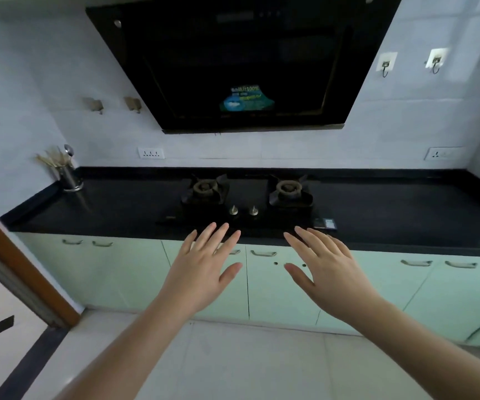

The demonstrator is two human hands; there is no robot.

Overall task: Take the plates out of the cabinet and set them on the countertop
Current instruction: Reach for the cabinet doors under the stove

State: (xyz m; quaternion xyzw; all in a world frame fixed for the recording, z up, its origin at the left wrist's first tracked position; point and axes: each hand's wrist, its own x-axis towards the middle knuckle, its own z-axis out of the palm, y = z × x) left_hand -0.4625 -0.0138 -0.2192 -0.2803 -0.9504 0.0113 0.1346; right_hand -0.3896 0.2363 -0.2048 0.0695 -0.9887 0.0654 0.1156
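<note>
Both grips spread flat and empty: left hand (204, 267) and right hand (324, 269), raised before the closed green cabinet doors (273, 284), probably to reach their handles. No plates visible, likely behind these doors. Black table (103, 209) just beyond the fingertips.

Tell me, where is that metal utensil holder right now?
The metal utensil holder stands at the far left of the black countertop, against the tiled wall, left of the gas stove.

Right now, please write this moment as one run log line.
stage: before start | left hand: open, empty | right hand: open, empty | cabinet doors: closed | plates: not visible | countertop
</note>
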